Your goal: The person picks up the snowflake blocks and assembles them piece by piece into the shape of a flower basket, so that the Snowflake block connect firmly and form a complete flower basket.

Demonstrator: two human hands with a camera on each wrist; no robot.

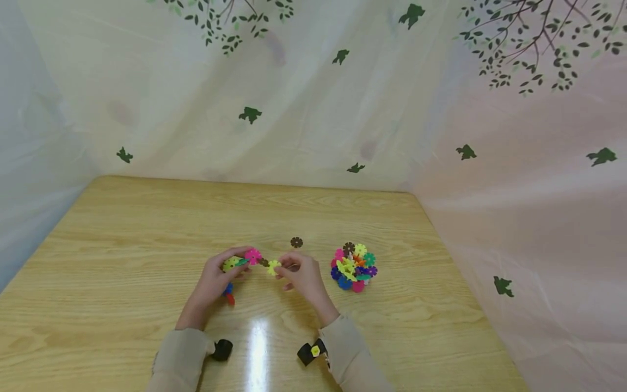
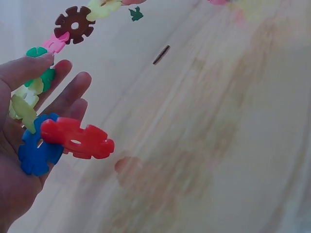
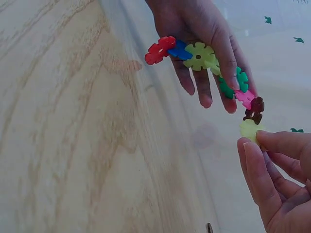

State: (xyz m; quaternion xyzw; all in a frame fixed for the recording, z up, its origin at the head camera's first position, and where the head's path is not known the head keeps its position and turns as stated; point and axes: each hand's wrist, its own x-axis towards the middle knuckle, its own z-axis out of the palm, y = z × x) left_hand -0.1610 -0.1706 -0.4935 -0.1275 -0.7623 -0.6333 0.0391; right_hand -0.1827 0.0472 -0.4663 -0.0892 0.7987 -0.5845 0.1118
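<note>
A chain of notched plastic flower discs (image 3: pixel 198 56) stretches between my two hands above the table. From one end it runs red, blue, yellow-green, green, pink, brown and pale yellow. My left hand (image 1: pixel 214 279) pinches it around the green disc (image 2: pixel 47 80) with thumb and fingers. The red disc (image 2: pixel 77 138) and blue disc (image 2: pixel 39 150) hang beside its palm. At the other end, my right hand (image 1: pixel 305 275) pinches the pale yellow disc (image 3: pixel 250 130) between thumb and finger. Next to that one sits the brown disc (image 2: pixel 74 24).
A single brown disc (image 1: pixel 296 242) lies on the wooden table (image 1: pixel 147 218) beyond my right hand. To the right stands a heap of multicoloured discs (image 1: pixel 354 268). A pale curtain (image 1: pixel 303 147) with leaf and bird prints hangs behind the table and along its sides.
</note>
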